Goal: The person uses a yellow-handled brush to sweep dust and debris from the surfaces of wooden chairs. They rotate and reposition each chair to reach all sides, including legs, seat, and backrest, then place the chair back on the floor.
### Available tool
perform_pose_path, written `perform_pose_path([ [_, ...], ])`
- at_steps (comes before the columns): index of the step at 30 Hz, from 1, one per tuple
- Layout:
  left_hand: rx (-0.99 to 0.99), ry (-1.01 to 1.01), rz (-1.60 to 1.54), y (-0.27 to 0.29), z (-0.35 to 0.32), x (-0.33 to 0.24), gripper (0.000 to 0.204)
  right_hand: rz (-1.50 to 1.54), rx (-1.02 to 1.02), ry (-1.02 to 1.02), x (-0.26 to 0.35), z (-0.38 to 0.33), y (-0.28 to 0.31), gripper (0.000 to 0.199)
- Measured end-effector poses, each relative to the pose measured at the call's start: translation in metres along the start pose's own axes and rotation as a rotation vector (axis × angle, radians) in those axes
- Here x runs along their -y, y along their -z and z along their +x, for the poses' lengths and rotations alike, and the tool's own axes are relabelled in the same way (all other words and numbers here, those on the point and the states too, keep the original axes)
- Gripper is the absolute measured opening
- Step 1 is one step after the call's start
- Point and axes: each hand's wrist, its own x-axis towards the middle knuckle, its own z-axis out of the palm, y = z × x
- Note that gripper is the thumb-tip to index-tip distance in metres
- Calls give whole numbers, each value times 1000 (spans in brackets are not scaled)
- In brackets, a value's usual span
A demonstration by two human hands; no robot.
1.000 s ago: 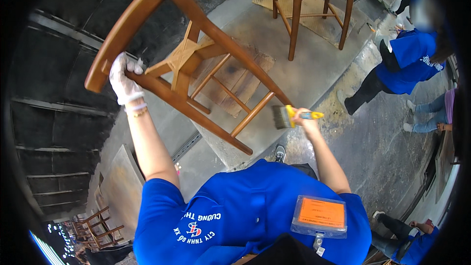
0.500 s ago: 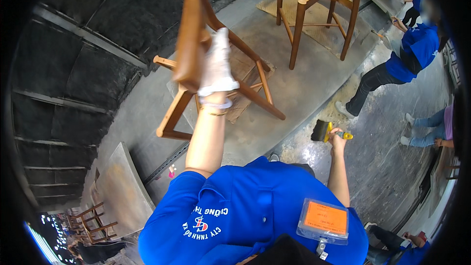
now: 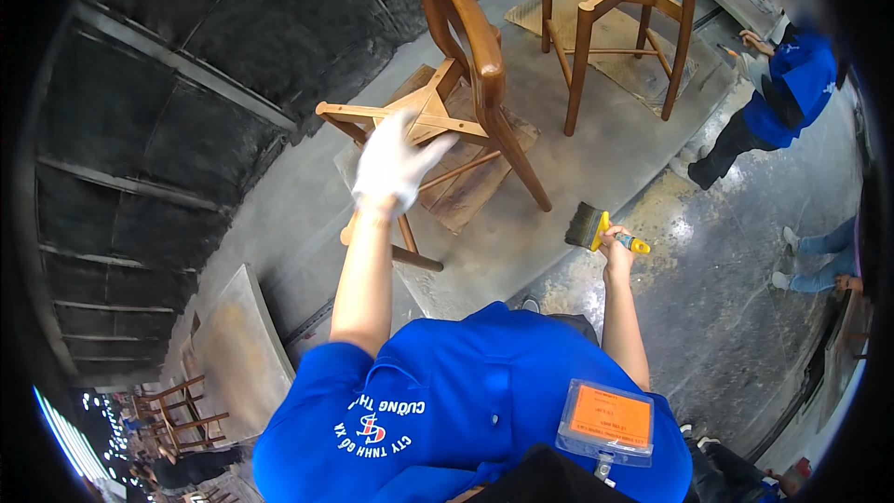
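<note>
A brown wooden chair frame stands upright on a flat board on the grey floor, its curved back rail toward me. My left hand, in a white glove, hovers blurred with spread fingers just in front of the chair's seat frame, holding nothing. My right hand grips a wide paintbrush with a yellow handle and dark bristles, held low to the right of the chair, clear of it.
A second wooden chair frame stands on a mat behind. A person in a blue shirt bends at the right; another person's legs are nearby. A grey slab and small chairs lie at lower left.
The chair went from tilted and lifted in my left hand to standing upright on the board. My left hand has let go of it. The brush hand dropped lower to the right.
</note>
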Motion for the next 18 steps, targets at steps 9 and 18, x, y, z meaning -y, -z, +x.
perform_pose_path([
  [9, -303, 602, -650, -51, -172, 162, 34, 178, 21, -38, 7, -18, -50, 23],
  [18, -369, 559, -917, -32, -150, 110, 22, 601, 38, 98, 78, -80, -132, 22],
])
